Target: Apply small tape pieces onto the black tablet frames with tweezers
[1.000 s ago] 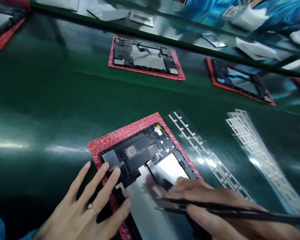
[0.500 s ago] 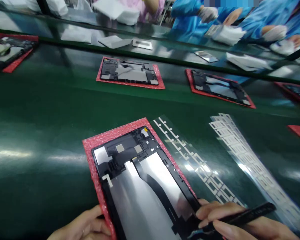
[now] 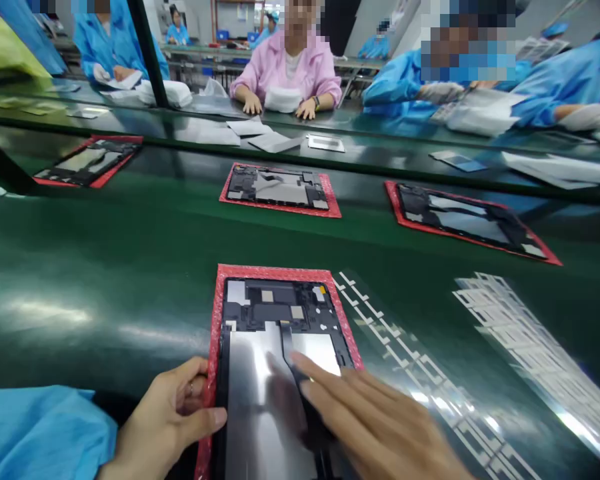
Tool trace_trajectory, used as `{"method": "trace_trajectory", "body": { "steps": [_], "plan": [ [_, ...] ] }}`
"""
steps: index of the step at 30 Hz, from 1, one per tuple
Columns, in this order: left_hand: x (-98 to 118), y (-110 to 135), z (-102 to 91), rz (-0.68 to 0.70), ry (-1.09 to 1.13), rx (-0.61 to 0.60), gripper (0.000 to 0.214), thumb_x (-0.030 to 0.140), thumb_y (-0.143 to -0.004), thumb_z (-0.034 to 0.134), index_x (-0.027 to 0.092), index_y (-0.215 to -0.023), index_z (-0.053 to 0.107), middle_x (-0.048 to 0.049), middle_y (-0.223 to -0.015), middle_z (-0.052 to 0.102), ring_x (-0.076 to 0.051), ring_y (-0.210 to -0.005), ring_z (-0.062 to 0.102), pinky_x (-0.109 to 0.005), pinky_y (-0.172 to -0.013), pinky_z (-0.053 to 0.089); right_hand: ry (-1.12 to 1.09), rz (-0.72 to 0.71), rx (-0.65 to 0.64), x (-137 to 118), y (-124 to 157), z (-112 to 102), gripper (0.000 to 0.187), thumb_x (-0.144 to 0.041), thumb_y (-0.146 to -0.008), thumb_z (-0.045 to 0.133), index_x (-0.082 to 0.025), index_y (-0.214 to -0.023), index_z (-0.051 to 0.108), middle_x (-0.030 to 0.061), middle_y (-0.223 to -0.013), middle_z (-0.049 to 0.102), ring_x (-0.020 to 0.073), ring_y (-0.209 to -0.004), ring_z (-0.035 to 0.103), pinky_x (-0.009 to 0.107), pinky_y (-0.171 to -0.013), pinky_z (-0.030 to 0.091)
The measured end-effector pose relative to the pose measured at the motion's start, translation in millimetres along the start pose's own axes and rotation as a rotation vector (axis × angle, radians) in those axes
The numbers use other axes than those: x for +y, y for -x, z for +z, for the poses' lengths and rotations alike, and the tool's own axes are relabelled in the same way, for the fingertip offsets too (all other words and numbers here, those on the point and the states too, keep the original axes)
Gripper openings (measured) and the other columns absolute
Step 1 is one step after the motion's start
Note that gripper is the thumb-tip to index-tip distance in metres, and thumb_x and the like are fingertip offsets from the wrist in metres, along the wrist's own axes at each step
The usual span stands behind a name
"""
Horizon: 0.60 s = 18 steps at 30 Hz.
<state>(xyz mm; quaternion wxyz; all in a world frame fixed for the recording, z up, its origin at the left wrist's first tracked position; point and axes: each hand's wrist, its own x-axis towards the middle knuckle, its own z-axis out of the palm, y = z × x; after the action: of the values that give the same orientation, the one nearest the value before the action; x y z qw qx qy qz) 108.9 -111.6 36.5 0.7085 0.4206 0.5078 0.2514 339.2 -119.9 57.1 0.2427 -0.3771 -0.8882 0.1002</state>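
An opened tablet (image 3: 253, 393), its grey metal plate and black ribbon cable (image 3: 287, 343) showing, lies on a red bubble-wrap sheet (image 3: 275, 272). My left hand (image 3: 165, 417) closes around the left edge of both, its thumb on the tablet's rim and its fingers at the sheet's side. Over the lower right of the tablet is my right hand (image 3: 370, 413), blurred, fingers stretched out and close to the cable. Its thumb and palm are hidden, and I cannot make out a tool under it. A small white adhesive piece (image 3: 231, 325) sits at the tablet's left edge.
Right of the tablet lie a clear strip of white L-shaped stickers (image 3: 375, 313) and a fanned stack of sticker sheets (image 3: 525, 340). More tablets on red wrap (image 3: 280, 190) (image 3: 470, 217) (image 3: 87, 160) lie farther back. A raised shelf (image 3: 370, 153) crosses behind; co-workers sit beyond.
The view has tilted up and turned. My right hand has moved left over the tablet with fingers extended; the black tool it held is no longer discernible. My left thumb now rests on the tablet.
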Motion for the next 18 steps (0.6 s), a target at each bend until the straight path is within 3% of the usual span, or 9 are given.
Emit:
{"method": "trace_trajectory", "body": {
  "steps": [3, 6, 12, 15, 18],
  "plan": [
    [-1.3, -1.0, 1.0, 0.034, -0.012, -0.003, 0.025, 0.027, -0.069, 0.062, 0.017, -0.090, 0.055, -0.0011, -0.075, 0.063, -0.017, -0.074, 0.060, -0.030, -0.071, 0.045, 0.178, -0.148, -0.237, 1.7, -39.1, 17.6, 0.038, 0.002, -0.074, 0.033, -0.008, -0.099, 0.060, 0.0160, -0.122, 0.054, 0.0232, -0.071, 0.063, 0.039, -0.064, 0.053],
    [-2.2, -1.3, 0.4, 0.046, -0.028, -0.010, 0.026, 0.022, -0.068, 0.059, 0.016, -0.093, 0.054, -0.0008, -0.077, 0.063, -0.017, -0.075, 0.059, -0.029, -0.071, 0.045, 0.223, -0.209, -0.307, 1.3, -55.9, 37.0, 0.031, -0.001, -0.074, 0.039, -0.007, -0.099, 0.058, 0.0197, -0.126, 0.049, 0.0239, -0.076, 0.063, 0.038, -0.066, 0.052],
    [-8.3, -3.4, -4.9, 0.039, -0.039, -0.060, 0.028, 0.015, -0.069, 0.057, 0.017, -0.096, 0.055, -0.0020, -0.085, 0.064, -0.018, -0.082, 0.059, -0.028, -0.073, 0.045, 0.284, -0.310, -0.276, -6.4, -46.5, 49.5, 0.027, -0.008, -0.080, 0.037, -0.006, -0.096, 0.058, 0.0236, -0.113, 0.058, 0.0248, -0.077, 0.065, 0.035, -0.068, 0.051],
    [-8.5, -4.3, -5.3, -0.003, 0.041, -0.044, 0.027, 0.016, -0.068, 0.062, 0.017, -0.094, 0.058, -0.0033, -0.090, 0.064, -0.019, -0.087, 0.058, -0.028, -0.074, 0.045, 0.267, -0.308, -0.228, -10.3, -41.6, 47.9, 0.031, -0.006, -0.084, 0.029, -0.009, -0.094, 0.059, 0.0189, -0.110, 0.061, 0.0216, -0.075, 0.065, 0.033, -0.068, 0.050],
    [-3.3, -4.9, -7.1, -0.059, 0.170, -0.029, 0.025, 0.022, -0.066, 0.067, 0.017, -0.091, 0.063, -0.0038, -0.090, 0.066, -0.022, -0.090, 0.058, -0.029, -0.077, 0.045, 0.180, -0.302, -0.149, -7.9, -44.3, 30.7, 0.039, -0.004, -0.088, 0.021, -0.011, -0.088, 0.060, 0.0113, -0.097, 0.068, 0.0158, -0.069, 0.062, 0.029, -0.069, 0.047]
  ]
}}
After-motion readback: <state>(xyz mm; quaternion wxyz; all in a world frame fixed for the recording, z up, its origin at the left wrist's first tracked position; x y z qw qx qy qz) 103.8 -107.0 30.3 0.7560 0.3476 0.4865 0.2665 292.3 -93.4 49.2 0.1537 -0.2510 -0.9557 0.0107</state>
